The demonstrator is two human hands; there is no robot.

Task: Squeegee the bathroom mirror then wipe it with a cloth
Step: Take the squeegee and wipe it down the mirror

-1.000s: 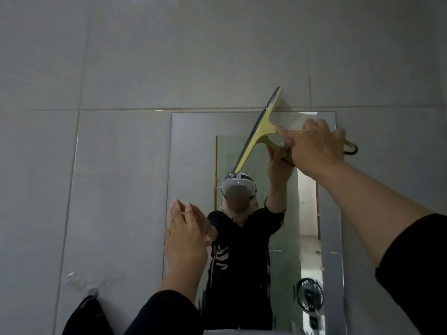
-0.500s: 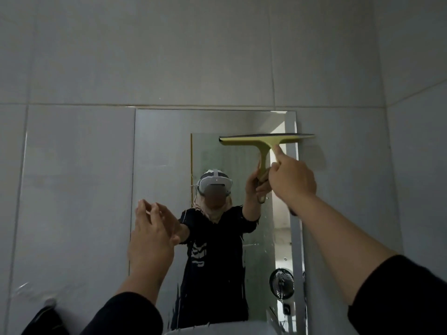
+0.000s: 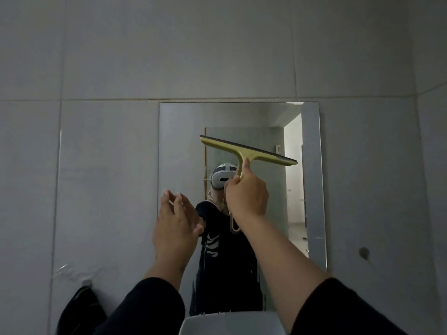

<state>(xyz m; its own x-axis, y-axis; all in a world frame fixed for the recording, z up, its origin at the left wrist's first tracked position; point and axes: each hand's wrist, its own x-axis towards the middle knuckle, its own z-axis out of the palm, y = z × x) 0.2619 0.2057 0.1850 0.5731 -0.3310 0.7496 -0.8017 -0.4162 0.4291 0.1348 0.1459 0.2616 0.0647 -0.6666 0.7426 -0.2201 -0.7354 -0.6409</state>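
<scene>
A rectangular mirror [image 3: 312,189] hangs on the grey tiled wall. My right hand [image 3: 246,197] grips the handle of a yellow-green squeegee [image 3: 246,149], whose blade lies across the upper middle of the glass, tilted down to the right. My left hand [image 3: 174,226] is raised near the mirror's lower left edge, fingers apart and holding nothing. Streaks of water show on the lower glass. The mirror reflects a person in dark clothes with a headset. No cloth for wiping is identifiable.
A dark item [image 3: 79,308] hangs from a wall hook [image 3: 87,282] at the lower left. A white basin edge [image 3: 232,322] sits below the mirror. A small dark hook [image 3: 363,252] is on the wall to the right.
The squeegee swung from steeply tilted to level, then slid down the glass from near the top edge and tilted down to the right. My left hand stayed raised.
</scene>
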